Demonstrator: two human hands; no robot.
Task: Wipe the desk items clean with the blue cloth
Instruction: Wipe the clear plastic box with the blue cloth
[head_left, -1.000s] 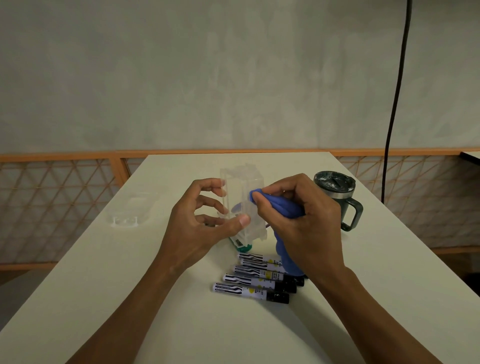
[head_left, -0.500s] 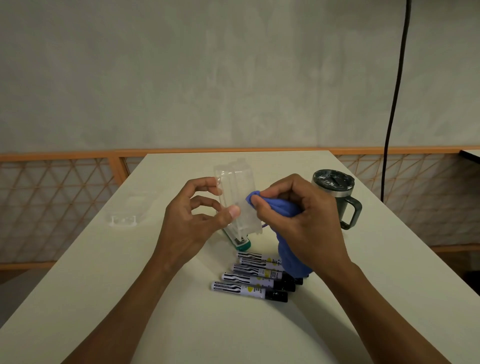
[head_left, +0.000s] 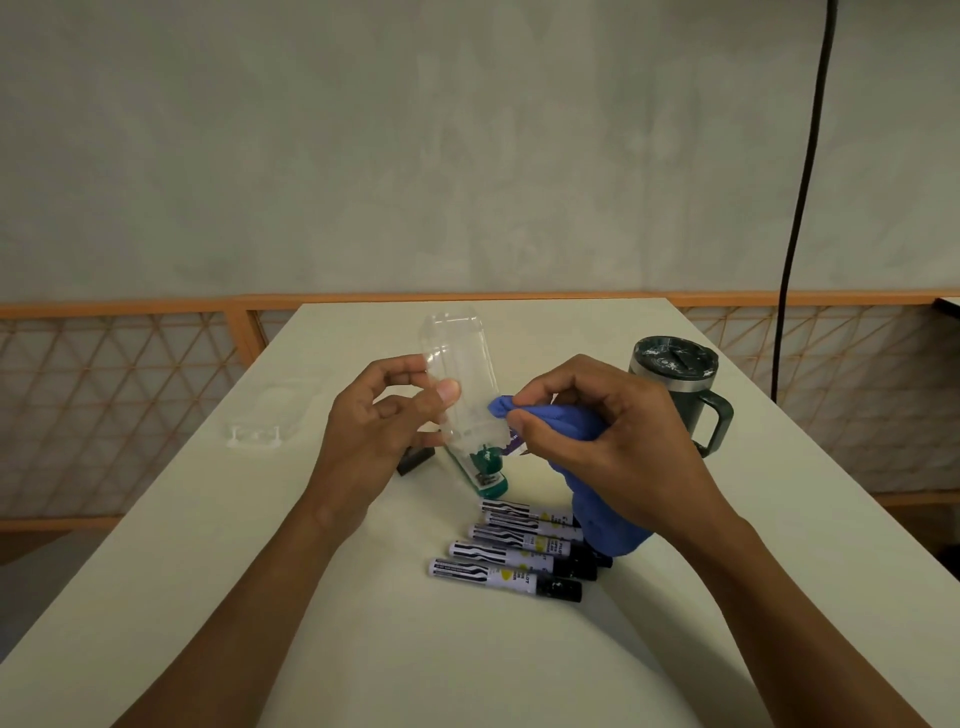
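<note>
A pale table (head_left: 208, 571) runs away from me to a grey plaster wall (head_left: 363, 156), with an orange-framed lattice railing (head_left: 104, 389) on either side and a black cable (head_left: 802, 182) hanging down on the right. Above the middle of the table my left hand (head_left: 374, 431) holds a clear plastic container (head_left: 460, 358) off the surface. My thumb is pressed on its near face and my curled fingers are behind it, so it is pinched between them. It is tilted, its top leaning away from me and its lower end pointing down towards a green-capped item (head_left: 491, 480) on the table (seen partly through the plastic, so I cannot tell whether the two touch). My right hand (head_left: 613, 441) grips the blue cloth (head_left: 561, 423). Thumb and forefinger squeeze a bunched tip that meets the container's lower right edge, the other fingers are curled over the wad, and the rest of the cloth hangs below my palm. There it drapes down onto the table over the right ends of the markers (head_left: 509, 551). Five of these lie side by side in a staggered row near me, black caps to the right. A small black object (head_left: 415, 460) sits on the table just below my left fingers. Well to the left lies another clear plastic piece (head_left: 270, 421), flat on the surface. Behind my right hand stands a dark lidded mug (head_left: 670, 384), upright, its handle turned to the right.
</note>
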